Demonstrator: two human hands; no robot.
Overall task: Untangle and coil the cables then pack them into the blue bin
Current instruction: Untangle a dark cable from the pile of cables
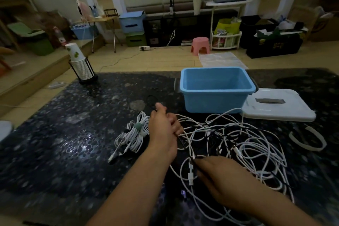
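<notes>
Left hand (164,128) and right hand (222,180) pinch tangled cables (238,145).

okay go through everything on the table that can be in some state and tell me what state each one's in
blue bin: open, nothing inside.
white lid: off, flat beside the bin.
coiled white cable: bundled, tied with a strap.
loose cables: tangled white and black pile.
paper cups: stacked in a holder.
left hand: gripping a black cable.
right hand: pinching a black cable.

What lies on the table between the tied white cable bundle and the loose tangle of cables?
In the head view, the left hand lies between the tied bundle and the tangle, fingers curled on cable strands at the tangle's left edge.
</notes>
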